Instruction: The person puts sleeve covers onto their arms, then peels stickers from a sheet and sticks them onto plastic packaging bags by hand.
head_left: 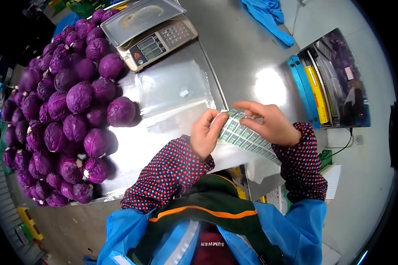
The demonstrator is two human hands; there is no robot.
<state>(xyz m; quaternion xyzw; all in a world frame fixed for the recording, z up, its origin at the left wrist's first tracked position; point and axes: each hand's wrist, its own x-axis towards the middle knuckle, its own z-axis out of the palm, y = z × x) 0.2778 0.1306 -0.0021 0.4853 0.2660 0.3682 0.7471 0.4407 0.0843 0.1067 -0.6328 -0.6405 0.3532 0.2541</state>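
Observation:
A sheet of small green-and-white labels [246,138] hangs in front of my body, its lower end reaching toward my right sleeve. My left hand [206,131] pinches its upper left corner between thumb and fingers. At the sheet's upper edge is my right hand [269,124], the thumb on the printed face and the index finger stretched out above it. Whether a single label has come loose there I cannot make out. Just beyond my left hand, clear plastic bags [174,90] lie stacked on the metal table [239,53], with a small white scrap on top.
Purple cabbages [79,97] are heaped along the left side. A digital scale [157,42] stands at the back. On the right are a blue-edged wrapping or sealing device [316,90] with a yellow roll and a cable. A blue cloth or glove [272,17] lies at the far edge.

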